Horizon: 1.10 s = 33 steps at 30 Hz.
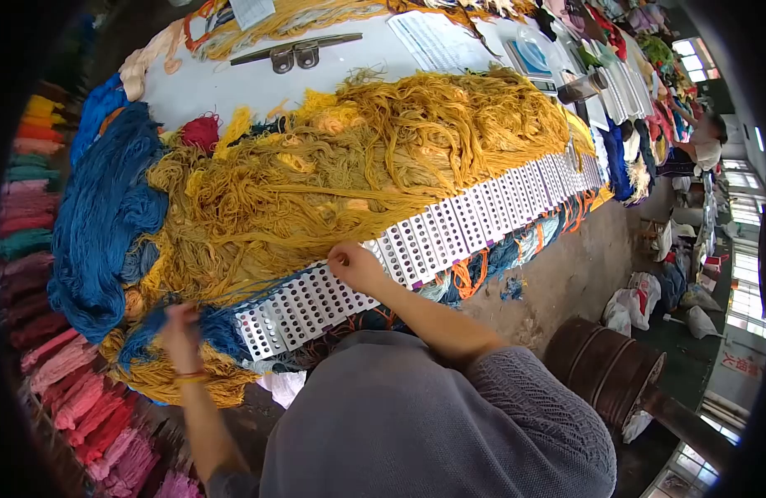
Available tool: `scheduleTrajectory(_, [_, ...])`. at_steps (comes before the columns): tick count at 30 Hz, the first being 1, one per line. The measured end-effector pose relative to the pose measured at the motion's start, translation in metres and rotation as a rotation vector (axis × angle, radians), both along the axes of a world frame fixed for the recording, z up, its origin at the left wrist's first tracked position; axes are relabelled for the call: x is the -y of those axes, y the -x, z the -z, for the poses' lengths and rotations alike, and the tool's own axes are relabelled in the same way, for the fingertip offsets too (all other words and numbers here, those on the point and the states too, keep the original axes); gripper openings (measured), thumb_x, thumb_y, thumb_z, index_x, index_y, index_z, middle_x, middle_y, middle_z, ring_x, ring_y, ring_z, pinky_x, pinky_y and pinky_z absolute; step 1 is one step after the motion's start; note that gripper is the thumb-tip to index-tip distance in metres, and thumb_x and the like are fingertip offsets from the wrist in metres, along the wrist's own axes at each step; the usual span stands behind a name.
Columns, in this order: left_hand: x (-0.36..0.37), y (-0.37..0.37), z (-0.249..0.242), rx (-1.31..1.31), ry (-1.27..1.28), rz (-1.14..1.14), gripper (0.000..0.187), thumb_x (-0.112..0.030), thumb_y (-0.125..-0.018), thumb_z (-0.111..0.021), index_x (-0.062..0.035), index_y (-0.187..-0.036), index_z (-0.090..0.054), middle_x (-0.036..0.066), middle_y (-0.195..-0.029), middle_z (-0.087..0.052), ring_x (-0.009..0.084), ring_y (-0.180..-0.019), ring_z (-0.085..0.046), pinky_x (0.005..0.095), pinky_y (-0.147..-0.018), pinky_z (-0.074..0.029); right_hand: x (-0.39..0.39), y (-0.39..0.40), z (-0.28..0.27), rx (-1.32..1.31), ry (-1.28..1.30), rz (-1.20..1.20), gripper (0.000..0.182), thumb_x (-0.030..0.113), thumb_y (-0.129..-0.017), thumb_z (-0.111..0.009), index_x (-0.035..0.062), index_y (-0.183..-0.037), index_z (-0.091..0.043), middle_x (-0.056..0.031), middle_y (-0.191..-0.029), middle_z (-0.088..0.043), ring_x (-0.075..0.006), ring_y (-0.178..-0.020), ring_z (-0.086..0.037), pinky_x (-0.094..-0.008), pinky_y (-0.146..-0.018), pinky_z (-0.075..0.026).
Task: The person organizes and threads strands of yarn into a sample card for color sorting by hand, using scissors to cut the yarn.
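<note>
My right hand [355, 267] is closed in a pinch at the upper edge of a long row of white perforated cards [308, 305]. A thin bundle of blue yarn [262, 289] runs along that edge up to its fingers. Lower left, my left hand [182, 334] is smeared by motion beside loose blue yarn [223, 334]; its fingers cannot be made out. Beyond the cards lies a big tangled heap of mustard-yellow yarn [416, 133]. A thick blue hank [100, 216] hangs over the left end of the table.
A metal clip bar [296, 54], printed sheets [433, 40] and a dark jar [582, 85] lie along the far side of the table [349, 70]. Pink hanks [75, 378] line the left. A rusty drum [603, 365] stands at right; another person [705, 145] is farther off.
</note>
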<state>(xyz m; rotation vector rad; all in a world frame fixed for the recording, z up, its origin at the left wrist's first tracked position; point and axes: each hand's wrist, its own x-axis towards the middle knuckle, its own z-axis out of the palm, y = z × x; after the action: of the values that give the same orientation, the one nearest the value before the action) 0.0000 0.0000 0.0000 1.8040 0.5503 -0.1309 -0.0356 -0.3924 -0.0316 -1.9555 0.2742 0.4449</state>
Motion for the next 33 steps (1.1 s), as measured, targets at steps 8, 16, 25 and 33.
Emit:
scheduleTrajectory(8, [0.241, 0.044, -0.024, -0.181, 0.600, 0.223, 0.024, -0.022, -0.087, -0.050, -0.0008, -0.091, -0.060, -0.001, -0.077, -0.056, 0.0034, -0.062, -0.047, 0.0174, -0.052, -0.036, -0.032, 0.015, -0.046, -0.092, -0.324, 0.005, 0.018, 0.017, -0.080, -0.055, 0.0012, -0.088, -0.056, -0.0078, -0.071, -0.059, -0.0118, -0.062, -0.054, -0.0277, -0.055, -0.043])
scheduleTrajectory(16, [0.228, 0.047, -0.021, -0.131, 0.468, 0.185, 0.015, -0.013, -0.084, -0.055, 0.0004, -0.083, -0.060, -0.001, -0.073, -0.056, 0.0056, -0.061, -0.048, 0.0196, -0.054, -0.037, -0.033, 0.025, -0.043, 0.049, -0.297, 0.028, 0.018, 0.019, -0.078, -0.056, 0.0008, -0.077, -0.060, -0.0103, -0.068, -0.060, -0.0170, -0.060, -0.057, -0.0300, -0.055, -0.044])
scheduleTrajectory(25, [0.226, 0.048, -0.029, -0.219, 0.762, 0.006, 0.010, -0.011, -0.082, -0.057, -0.0006, -0.081, -0.056, 0.007, -0.081, -0.059, 0.0125, -0.069, -0.055, 0.0260, -0.058, -0.045, -0.034, 0.032, -0.043, 0.118, -0.317, 0.066, 0.014, 0.014, -0.077, -0.058, 0.0003, -0.079, -0.059, -0.0095, -0.070, -0.059, -0.0185, -0.063, -0.058, -0.0301, -0.058, -0.045])
scheduleTrajectory(33, [0.217, 0.043, -0.032, -0.272, 0.960, 0.071, 0.020, -0.018, -0.086, -0.050, -0.0001, -0.088, -0.058, 0.006, -0.085, -0.058, 0.0154, -0.078, -0.054, 0.0292, -0.067, -0.042, -0.034, 0.028, -0.039, 0.031, -0.440, 0.079, 0.012, 0.013, -0.081, -0.055, 0.0012, -0.079, -0.057, -0.0051, -0.065, -0.061, -0.0097, -0.056, -0.055, -0.0243, -0.049, -0.043])
